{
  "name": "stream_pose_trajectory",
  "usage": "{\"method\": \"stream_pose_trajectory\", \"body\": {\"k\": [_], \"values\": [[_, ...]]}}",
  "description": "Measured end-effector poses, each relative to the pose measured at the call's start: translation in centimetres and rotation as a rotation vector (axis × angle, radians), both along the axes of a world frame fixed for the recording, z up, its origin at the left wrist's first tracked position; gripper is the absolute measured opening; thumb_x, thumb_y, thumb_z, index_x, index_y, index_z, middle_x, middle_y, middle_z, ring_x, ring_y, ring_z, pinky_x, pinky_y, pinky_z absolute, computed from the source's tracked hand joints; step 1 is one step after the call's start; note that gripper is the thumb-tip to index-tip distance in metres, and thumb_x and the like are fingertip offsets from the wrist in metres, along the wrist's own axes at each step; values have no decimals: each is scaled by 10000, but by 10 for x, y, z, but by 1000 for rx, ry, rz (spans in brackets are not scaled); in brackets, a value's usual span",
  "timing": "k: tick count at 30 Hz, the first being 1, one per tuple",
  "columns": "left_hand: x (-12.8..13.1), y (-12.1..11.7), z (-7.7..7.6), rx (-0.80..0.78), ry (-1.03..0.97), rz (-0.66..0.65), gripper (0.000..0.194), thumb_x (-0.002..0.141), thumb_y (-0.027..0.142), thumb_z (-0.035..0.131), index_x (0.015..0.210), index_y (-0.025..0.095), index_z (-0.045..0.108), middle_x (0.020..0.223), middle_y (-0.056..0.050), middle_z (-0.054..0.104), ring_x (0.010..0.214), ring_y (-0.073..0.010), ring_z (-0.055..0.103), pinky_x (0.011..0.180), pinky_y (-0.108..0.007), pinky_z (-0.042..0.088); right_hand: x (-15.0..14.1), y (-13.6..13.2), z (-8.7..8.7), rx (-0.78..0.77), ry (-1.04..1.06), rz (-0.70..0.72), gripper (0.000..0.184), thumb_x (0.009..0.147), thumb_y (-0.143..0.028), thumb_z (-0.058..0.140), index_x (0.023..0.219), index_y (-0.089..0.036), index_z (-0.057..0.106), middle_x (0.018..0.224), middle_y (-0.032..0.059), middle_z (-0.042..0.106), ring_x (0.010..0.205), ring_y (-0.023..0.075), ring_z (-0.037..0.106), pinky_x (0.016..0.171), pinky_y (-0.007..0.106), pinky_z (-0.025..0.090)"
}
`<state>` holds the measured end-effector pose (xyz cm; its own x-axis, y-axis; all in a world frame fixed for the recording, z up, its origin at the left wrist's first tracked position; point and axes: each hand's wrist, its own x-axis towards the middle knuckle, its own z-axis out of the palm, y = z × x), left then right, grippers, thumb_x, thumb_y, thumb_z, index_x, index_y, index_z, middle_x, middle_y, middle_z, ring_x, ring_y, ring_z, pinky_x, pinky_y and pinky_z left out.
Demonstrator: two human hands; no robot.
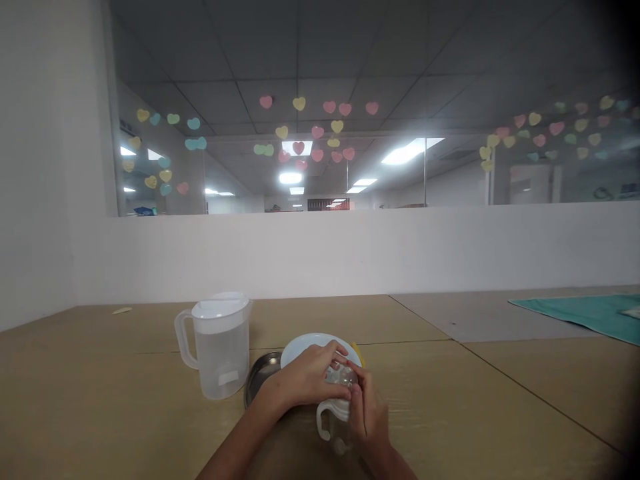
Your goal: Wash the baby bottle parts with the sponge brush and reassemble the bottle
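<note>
Both my hands are closed around a baby bottle (pixel 325 423) in front of me, near the table's front. It has a white collar with a curved handle, and a clear domed cap (pixel 345 375) on top. My left hand (pixel 307 373) reaches over from the left, its fingers and thumb around the cap. Fingertips of my right hand (pixel 369 408) touch the cap's right side, while its palm lies along the bottle. My hands hide much of the clear body. Just behind them sits a white plate (pixel 305 345), overlapping a round metal dish (pixel 257 377).
A lidded clear plastic pitcher (pixel 223 353) stands to the left, its handle facing left. Something yellow (pixel 359 353) pokes out at the plate's right. A teal cloth (pixel 590 317) lies at the far right. A white wall (pixel 300 257) with a window above closes off the table's back.
</note>
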<state>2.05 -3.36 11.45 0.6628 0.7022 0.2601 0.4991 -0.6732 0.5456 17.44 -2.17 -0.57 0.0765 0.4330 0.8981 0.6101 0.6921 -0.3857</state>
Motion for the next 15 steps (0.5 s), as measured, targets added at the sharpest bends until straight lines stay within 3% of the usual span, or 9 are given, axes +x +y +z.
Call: {"method": "stream_pose_trajectory", "body": {"k": [11,15], "values": [[1,-11,5,67,94,37,511,746,409,593,1205,226,464,1156,-56,564,1079,-216,507,880,-303,400,3,-2,2,21,-54,-49,297,905,-251,309,1133,-180,486,972,71,663,835,165,647,671,262,508],[-4,-9,10,89,76,13,756,707,465,623,1356,241,308,1336,-70,441,1210,-248,412,980,-356,341,8,-2,4,74,-101,-110,333,898,-288,338,1188,-185,466,1040,91,638,885,190,631,701,299,511]]}}
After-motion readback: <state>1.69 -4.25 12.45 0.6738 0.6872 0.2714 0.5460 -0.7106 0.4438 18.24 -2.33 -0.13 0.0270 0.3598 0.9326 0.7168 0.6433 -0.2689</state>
